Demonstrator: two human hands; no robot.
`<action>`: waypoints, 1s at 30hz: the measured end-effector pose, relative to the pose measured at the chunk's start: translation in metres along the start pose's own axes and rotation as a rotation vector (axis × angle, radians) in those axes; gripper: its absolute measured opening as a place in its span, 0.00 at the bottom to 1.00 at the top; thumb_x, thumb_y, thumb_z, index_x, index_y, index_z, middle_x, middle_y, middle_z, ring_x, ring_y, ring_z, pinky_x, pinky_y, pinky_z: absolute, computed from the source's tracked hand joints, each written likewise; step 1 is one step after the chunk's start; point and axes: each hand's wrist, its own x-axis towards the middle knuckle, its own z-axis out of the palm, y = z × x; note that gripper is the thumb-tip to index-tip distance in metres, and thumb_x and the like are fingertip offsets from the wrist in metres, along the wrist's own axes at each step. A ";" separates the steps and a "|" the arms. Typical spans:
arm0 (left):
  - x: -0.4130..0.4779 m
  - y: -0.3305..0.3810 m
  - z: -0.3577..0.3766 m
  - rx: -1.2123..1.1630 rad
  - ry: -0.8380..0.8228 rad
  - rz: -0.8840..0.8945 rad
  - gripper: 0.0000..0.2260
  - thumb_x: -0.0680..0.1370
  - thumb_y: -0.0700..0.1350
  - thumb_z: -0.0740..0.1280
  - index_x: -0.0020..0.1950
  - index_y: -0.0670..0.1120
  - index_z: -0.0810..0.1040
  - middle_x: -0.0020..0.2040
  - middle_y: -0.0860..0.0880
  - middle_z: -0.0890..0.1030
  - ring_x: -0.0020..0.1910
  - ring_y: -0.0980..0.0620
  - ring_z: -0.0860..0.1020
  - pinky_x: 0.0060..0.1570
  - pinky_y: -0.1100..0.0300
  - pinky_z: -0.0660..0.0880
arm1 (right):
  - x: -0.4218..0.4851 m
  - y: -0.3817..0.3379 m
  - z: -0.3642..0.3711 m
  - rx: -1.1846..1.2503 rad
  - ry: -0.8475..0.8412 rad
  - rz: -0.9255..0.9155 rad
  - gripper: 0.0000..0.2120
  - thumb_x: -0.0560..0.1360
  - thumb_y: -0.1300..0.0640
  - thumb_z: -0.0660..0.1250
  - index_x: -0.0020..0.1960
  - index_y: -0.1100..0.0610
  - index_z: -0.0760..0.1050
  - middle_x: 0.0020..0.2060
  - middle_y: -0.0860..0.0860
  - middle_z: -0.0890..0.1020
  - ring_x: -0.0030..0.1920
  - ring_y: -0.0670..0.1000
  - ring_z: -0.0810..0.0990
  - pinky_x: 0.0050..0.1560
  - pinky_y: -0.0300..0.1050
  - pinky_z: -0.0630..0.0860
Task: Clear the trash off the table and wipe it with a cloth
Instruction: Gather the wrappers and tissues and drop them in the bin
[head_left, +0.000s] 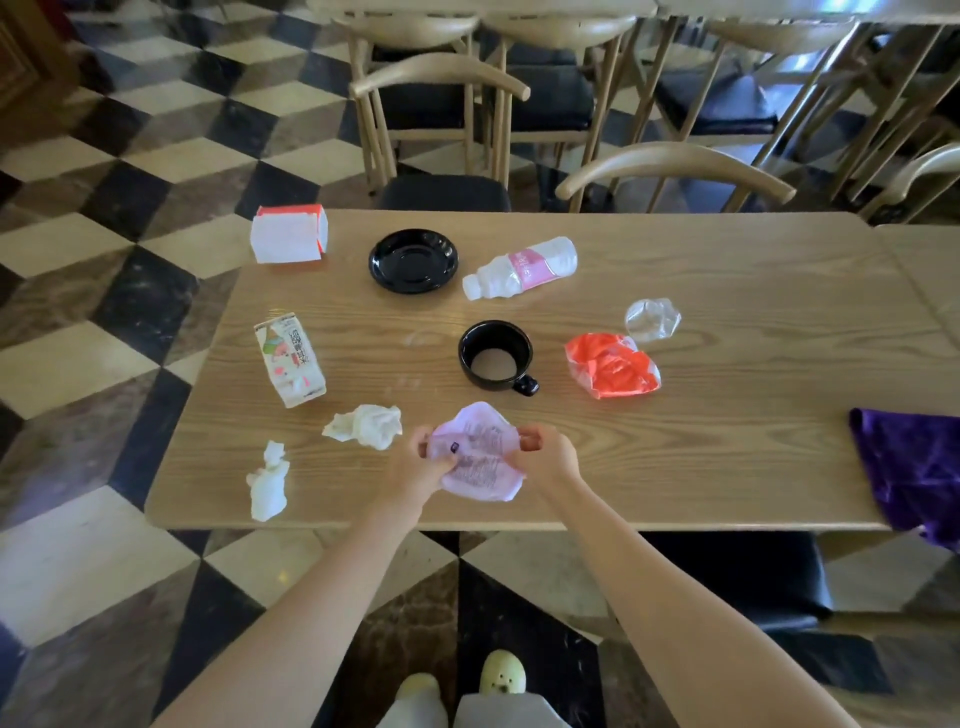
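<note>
My left hand (422, 465) and my right hand (549, 457) both grip a pale pink printed plastic bag (478, 452), held spread between them just above the wooden table (727, 467) near its front edge. Left of it lie two crumpled white tissues (366, 426) (269, 483) and a crushed milk carton (290, 358). A red and clear wrapper (613, 366), a crumpled clear plastic cup (653, 318) and a lying water bottle (522, 267) with a pink label are farther back. A purple cloth (914, 475) hangs over the front right edge.
A black mug (497, 355) stands mid-table and a black saucer (413, 261) behind it. A white and orange box (288, 240) sits at the far left corner. Wooden chairs (441, 104) with black seats line the far side; one black seat (753, 577) is at my right.
</note>
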 end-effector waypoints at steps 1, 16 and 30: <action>-0.002 0.003 0.002 -0.034 -0.010 0.006 0.11 0.74 0.35 0.69 0.53 0.47 0.75 0.50 0.46 0.78 0.45 0.50 0.79 0.43 0.54 0.79 | -0.001 -0.002 -0.005 0.004 0.026 -0.029 0.16 0.72 0.62 0.68 0.59 0.59 0.75 0.51 0.51 0.80 0.48 0.49 0.77 0.47 0.40 0.73; -0.002 0.074 0.011 -0.131 0.071 0.170 0.09 0.72 0.36 0.71 0.50 0.45 0.79 0.45 0.45 0.82 0.47 0.45 0.80 0.54 0.45 0.76 | 0.040 -0.038 -0.119 -0.154 0.153 -0.297 0.13 0.74 0.54 0.67 0.57 0.56 0.76 0.45 0.50 0.79 0.44 0.50 0.77 0.48 0.47 0.75; 0.082 0.144 0.034 -0.095 -0.037 0.210 0.11 0.73 0.34 0.68 0.42 0.52 0.76 0.42 0.47 0.80 0.44 0.47 0.78 0.54 0.47 0.75 | 0.122 -0.009 -0.115 -0.808 0.074 -0.025 0.35 0.73 0.48 0.67 0.74 0.47 0.54 0.76 0.49 0.53 0.71 0.60 0.57 0.67 0.55 0.63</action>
